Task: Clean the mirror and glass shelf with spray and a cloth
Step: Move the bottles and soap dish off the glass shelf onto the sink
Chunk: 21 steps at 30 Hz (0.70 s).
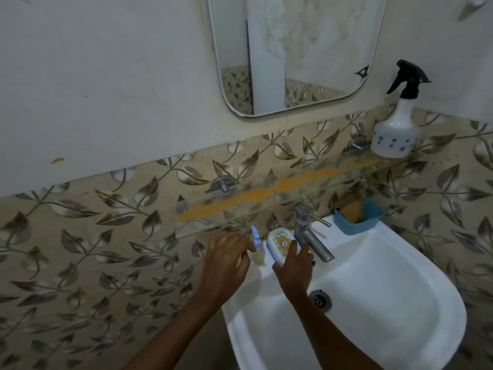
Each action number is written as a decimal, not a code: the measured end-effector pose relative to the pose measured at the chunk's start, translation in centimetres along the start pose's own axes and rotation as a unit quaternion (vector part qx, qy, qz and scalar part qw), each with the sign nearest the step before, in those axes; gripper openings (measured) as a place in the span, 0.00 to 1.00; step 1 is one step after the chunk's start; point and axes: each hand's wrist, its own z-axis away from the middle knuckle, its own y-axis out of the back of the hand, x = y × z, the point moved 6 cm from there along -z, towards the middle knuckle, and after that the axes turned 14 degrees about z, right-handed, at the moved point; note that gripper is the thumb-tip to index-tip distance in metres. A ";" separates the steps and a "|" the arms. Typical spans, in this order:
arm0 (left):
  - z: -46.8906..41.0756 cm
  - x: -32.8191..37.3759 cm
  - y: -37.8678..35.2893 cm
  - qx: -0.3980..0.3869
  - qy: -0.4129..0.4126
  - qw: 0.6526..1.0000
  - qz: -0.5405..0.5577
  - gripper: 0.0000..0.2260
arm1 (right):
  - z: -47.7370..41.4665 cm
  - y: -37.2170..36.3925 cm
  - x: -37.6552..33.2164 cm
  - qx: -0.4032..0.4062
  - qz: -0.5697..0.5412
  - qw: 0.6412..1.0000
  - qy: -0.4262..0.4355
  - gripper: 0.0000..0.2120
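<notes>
The streaked mirror (pixel 293 49) hangs on the wall above a glass shelf (pixel 280 188) smeared with an orange stain. A white spray bottle (pixel 396 129) with a black trigger stands on the shelf's right end. No cloth is in view. My left hand (pixel 226 260) is at the sink's back rim, its curled fingertips on the neck of a small blue-topped pump bottle (pixel 257 247). My right hand (pixel 294 265) rests on a white and blue round container (pixel 280 240) beside it, fingers over its near edge.
A white sink (pixel 373 289) lies below, with a metal tap (pixel 309 233) at its back. A blue dish (pixel 357 214) with a brown sponge sits at the sink's back right. Leaf-patterned tiles cover the wall.
</notes>
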 end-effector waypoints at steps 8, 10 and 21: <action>-3.2 4.1 1.2 0.018 -0.087 0.993 0.080 0.10 | 3.0 9.6 3.5 -0.025 -0.257 0.965 0.043 0.04; -4.8 5.5 1.7 0.025 -0.101 0.990 0.098 0.10 | 1.6 15.2 4.7 0.047 -0.252 0.964 0.073 0.03; -12.0 9.3 5.1 0.109 -0.135 0.969 0.174 0.09 | -14.8 32.2 12.6 0.239 -0.417 0.877 -0.019 0.13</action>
